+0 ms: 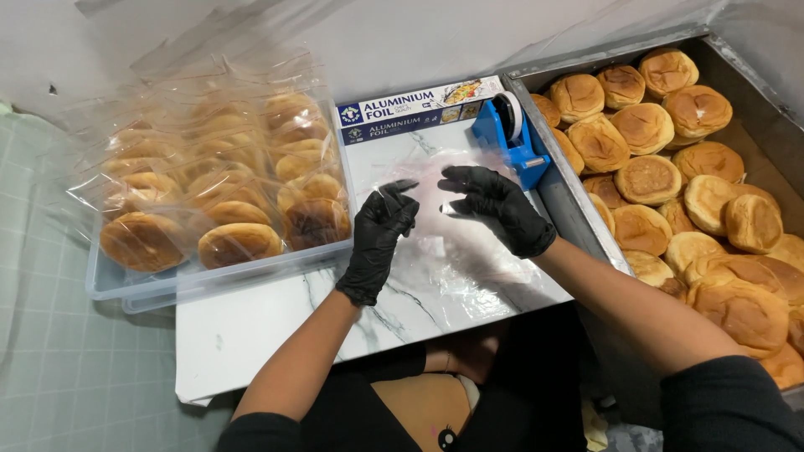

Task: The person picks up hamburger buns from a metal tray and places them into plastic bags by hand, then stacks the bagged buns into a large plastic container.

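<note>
I see my left hand (378, 243) and right hand (496, 208), both gloved, pinching a clear plastic bag (435, 226) between them above the tabletop (251, 335), the left nearer me.

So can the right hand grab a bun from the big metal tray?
Probably yes: the right hand is beside the metal tray, the round brown buns lie uncovered, but it's pinching a clear plastic bag.
</note>
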